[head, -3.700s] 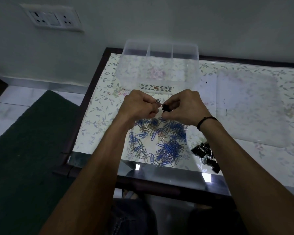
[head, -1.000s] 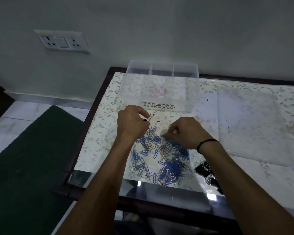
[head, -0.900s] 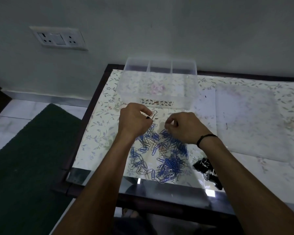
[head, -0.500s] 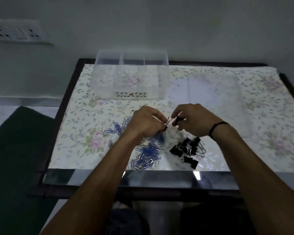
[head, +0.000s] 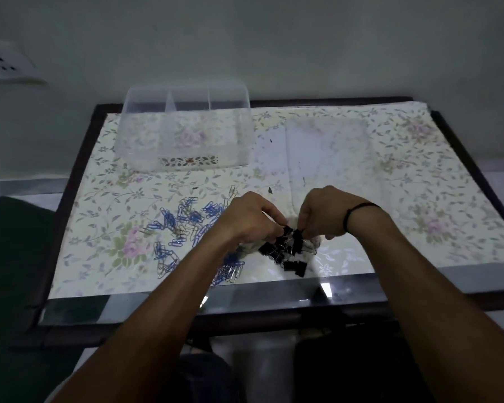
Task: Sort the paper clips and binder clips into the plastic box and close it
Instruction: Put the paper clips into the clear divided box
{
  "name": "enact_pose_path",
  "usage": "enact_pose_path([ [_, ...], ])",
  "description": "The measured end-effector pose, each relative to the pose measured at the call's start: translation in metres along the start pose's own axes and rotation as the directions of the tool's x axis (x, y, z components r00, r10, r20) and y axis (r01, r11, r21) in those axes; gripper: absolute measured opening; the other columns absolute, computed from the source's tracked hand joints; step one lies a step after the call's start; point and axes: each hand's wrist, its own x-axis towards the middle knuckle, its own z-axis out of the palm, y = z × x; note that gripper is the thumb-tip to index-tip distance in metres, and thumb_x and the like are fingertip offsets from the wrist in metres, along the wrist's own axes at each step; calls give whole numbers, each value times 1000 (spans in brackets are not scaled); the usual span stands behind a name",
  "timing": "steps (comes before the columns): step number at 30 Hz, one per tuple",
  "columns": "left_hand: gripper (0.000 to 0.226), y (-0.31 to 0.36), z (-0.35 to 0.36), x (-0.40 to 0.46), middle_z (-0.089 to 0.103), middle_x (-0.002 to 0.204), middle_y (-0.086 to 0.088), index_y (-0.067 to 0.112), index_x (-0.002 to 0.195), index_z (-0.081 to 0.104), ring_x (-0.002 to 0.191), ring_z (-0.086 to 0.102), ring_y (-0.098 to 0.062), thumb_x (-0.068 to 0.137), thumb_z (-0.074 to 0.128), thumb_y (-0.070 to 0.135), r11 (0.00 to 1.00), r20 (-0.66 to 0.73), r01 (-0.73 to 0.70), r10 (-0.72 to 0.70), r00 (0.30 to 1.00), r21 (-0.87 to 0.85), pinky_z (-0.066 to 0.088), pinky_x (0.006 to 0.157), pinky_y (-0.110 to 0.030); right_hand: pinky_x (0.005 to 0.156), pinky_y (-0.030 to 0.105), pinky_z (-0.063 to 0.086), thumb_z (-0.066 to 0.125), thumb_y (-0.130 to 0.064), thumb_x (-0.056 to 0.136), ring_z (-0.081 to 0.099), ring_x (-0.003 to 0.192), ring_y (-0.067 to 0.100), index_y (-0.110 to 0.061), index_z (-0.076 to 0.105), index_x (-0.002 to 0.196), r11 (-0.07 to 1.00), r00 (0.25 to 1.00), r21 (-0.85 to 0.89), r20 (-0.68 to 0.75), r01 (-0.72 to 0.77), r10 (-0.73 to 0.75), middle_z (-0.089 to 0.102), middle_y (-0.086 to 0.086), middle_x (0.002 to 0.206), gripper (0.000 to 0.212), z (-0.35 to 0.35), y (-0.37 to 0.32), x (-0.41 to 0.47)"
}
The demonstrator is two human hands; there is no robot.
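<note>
A clear plastic box (head: pixel 184 132) with dividers stands open at the table's far left, nothing visible in it. Its clear lid (head: pixel 329 152) lies flat to the right of it. Blue and silver paper clips (head: pixel 186 228) are strewn left of my hands. A heap of black binder clips (head: pixel 288 251) sits near the front edge. My left hand (head: pixel 250 219) and my right hand (head: pixel 323 213) meet over that heap, fingertips pinched on binder clips at its top.
The table (head: pixel 448 175) carries a floral cover under glass and has a dark frame. A dark green mat (head: pixel 15 257) lies on the floor at left. A wall socket (head: pixel 3 65) is on the wall at far left.
My view has swung right. Both hands have moved from the paper clips over to the binder clip heap and lowered onto it.
</note>
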Motion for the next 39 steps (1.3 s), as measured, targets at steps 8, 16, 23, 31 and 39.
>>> enact_pose_path([
  [8, 18, -19, -43, -6, 78, 73, -9, 16, 94, 78, 72, 77, -27, 78, 79, 7, 998, -154, -5, -4, 988, -57, 64, 75, -45, 82, 39, 60, 83, -22, 70, 68, 90, 30, -10, 71, 103, 994, 972, -106, -237, -21, -5, 69, 13, 105, 36, -2, -30, 19],
  [16, 96, -92, -90, -43, 65, 121, -1, 36, 131, 57, 105, 63, -17, 46, 91, 60, 901, -341, 88, 69, 938, 425, 52, 89, -32, 94, 43, 47, 91, -61, 37, 47, 130, 29, -30, 17, 152, 928, 964, -284, -44, 239, -261, 30, 2, 152, 140, 24, -105, 7],
  [23, 154, -114, -69, -58, 7, 160, -10, 45, 154, -1, 142, 16, -44, 34, 94, 61, 724, -203, 249, -153, 967, 643, 30, 114, -50, 109, 50, 41, 91, -64, 30, 20, 146, 37, -22, -13, 155, 934, 989, -326, 18, 148, -150, -6, 9, 162, 168, 44, -111, 13],
  [31, 98, -106, -57, -28, 46, 126, -14, 17, 136, 50, 106, 60, -31, 53, 95, 42, 864, -363, 146, 46, 931, 482, 53, 89, -36, 91, 43, 54, 93, -59, 32, 56, 108, 33, -16, 34, 138, 979, 967, -94, -167, 179, -193, 27, 13, 137, 129, 54, -119, 43],
  [39, 72, -94, -99, -12, 58, 130, -12, 23, 139, 56, 117, 58, -28, 72, 83, 28, 839, -370, 94, 132, 920, 535, 46, 93, -33, 93, 45, 52, 91, -58, 39, 54, 116, 31, -20, 36, 142, 977, 953, -19, -216, 214, -213, 40, 7, 134, 123, 37, -124, 55],
])
